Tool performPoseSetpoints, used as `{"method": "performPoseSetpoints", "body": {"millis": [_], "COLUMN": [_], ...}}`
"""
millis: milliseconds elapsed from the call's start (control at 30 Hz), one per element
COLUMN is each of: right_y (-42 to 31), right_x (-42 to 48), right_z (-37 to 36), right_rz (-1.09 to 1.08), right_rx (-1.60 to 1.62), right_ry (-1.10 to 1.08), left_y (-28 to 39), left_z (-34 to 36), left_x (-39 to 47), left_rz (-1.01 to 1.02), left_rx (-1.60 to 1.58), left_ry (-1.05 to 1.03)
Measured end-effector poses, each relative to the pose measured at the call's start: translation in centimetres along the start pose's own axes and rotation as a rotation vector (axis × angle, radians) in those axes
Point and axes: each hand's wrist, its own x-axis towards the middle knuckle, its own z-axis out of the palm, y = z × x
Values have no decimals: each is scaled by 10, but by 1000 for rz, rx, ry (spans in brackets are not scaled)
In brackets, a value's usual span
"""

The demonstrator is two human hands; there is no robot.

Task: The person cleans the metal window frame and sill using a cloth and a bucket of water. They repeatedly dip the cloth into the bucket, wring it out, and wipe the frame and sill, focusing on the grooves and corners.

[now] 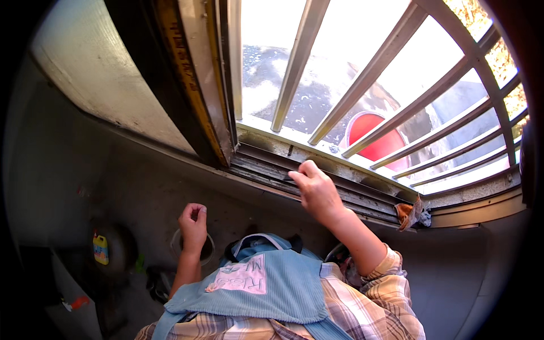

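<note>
Over the sliding-window track [263, 170], my right hand [318, 193] pinches a thin dark object [289, 179]. Only its short tip shows past my fingers, so its kind is unclear. Grime darkens the grooves of the track. Lower and to the left, my left hand [193, 223] hangs in the air with fingers curled and thumb against forefinger; nothing shows in it. Below that hand is a round container [208, 250], partly hidden by my forearm. A crumpled brown and grey cloth [411, 213] lies at the right end of the track.
Metal window bars [352, 93] rise just beyond the track. Outside them stands a red basin [376, 136]. A dark sash frame [199, 85] borders the opening at left. A yellow bottle [101, 250] with a label stands low at the left.
</note>
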Motion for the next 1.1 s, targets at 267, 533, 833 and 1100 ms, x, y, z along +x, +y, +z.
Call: {"method": "performPoseSetpoints", "body": {"millis": [267,533,833,1100], "right_y": [-24,34,99,125], "right_x": [23,-83,-195,-229], "right_z": [71,-10,-101,-108], "right_rz": [-199,92,643,852], "right_rx": [-40,18,-125,-86], "right_ry": [171,135,332,305], "left_y": [-1,9,104,130], "left_z": [4,16,81,142], "left_x": [5,0,1,-3], "left_rz": [19,62,599,849], "left_rx": [-17,72,105,418], "left_ry": [-35,-73,-276,-275]}}
